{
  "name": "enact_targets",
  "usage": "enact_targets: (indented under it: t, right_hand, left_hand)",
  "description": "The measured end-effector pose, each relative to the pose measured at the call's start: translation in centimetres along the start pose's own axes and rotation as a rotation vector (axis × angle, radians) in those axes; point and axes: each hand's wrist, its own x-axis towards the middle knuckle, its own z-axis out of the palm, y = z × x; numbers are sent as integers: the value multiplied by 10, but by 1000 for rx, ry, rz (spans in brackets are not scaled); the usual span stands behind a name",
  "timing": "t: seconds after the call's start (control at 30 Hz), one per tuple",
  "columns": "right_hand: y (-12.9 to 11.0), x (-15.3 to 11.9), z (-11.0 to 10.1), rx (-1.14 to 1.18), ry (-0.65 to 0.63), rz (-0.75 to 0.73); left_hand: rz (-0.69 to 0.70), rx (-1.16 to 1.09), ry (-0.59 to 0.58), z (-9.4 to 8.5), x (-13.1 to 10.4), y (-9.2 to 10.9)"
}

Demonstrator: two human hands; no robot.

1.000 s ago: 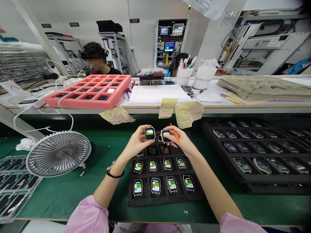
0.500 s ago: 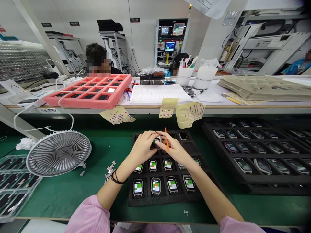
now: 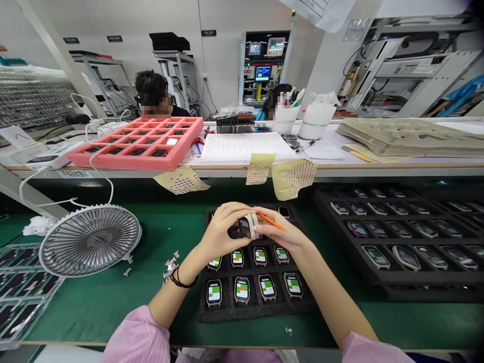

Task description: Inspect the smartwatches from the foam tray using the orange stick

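Observation:
Above the black foam tray [image 3: 242, 313], both hands meet around one smartwatch [image 3: 245, 227] with a dark screen and a pale side. My left hand [image 3: 224, 229] grips it from the left, thumb below and fingers over the top. My right hand [image 3: 280, 233] has its fingertips on the pale side and also holds a thin orange stick [image 3: 271, 221], which slants down to the right. Below, several smartwatches [image 3: 242, 289] lie in the tray's slots with green, white and red screens lit. One more, with a dark screen [image 3: 283, 212], lies at the tray's back right.
A round grey fan [image 3: 91, 241] stands on the left, with small loose pieces [image 3: 172, 264] beside it. On the right are black trays [image 3: 378, 275] of watches. A pink foam tray [image 3: 174, 160] and papers [image 3: 245, 147] occupy the shelf; two people sit beyond.
The smartwatch has turned so its pale side shows between my hands. The orange stick has swung from near upright to a slant across my right hand.

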Motion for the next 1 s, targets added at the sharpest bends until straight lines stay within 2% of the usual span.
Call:
enact_targets:
  t: [0.33,0.5,0.7,0.77,0.9,1.0]
  right_hand:
    - [0,-1,3,10,3,11]
    - [4,-2,10,20,40,-33]
    - [2,-2,14,-44,56,-66]
    - [-2,-2,14,-94,148,-131]
    - [-12,-10,10,-101,384,-390]
    - [-19,-24,5,-168,391,-478]
  left_hand:
    - [52,19,16,1,-3,-2]
    - [8,20,8,3,-6,-2]
    - [42,23,43,2,-4,1]
    - [54,32,81,-1,-3,2]
    - [-21,-6,96,-7,-2,4]
    - [-71,-76,77,-8,-3,5]
